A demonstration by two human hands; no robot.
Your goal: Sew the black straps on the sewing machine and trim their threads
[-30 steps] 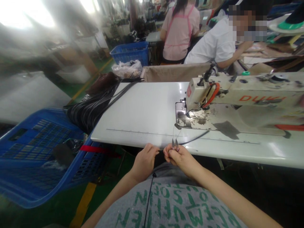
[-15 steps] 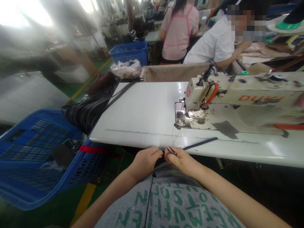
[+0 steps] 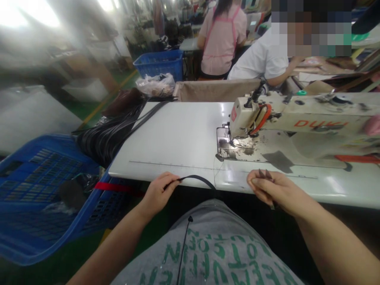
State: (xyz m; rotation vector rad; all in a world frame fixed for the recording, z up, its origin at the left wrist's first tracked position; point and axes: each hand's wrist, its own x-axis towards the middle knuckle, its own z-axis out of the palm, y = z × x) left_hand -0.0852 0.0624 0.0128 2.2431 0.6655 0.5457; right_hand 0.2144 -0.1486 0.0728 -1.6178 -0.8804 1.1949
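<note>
A narrow black strip [image 3: 197, 177] arches over the front edge of the white table [image 3: 172, 134]. Its left end is pinched in my left hand [image 3: 160, 194]; the other end drops out of sight below the edge. My right hand [image 3: 271, 190] is closed around small metal thread snips [image 3: 265, 173], whose two pointed tips stick up above the fingers, over the table's front edge. Behind the hands stands the sewing machine [image 3: 267, 118], and a thin thread hangs from its needle area toward the strip.
At the left is a blue basket [image 3: 80, 221] with dark pieces and a red strap. A bundle of black strips [image 3: 103, 138] hangs over the table's left edge. Behind the table are a fabric-lined bin [image 3: 216, 91] and two people.
My hands have moved apart, the left one to the left with the strip and the right one to the right with the snips. The strip no longer lies on the table at the right.
</note>
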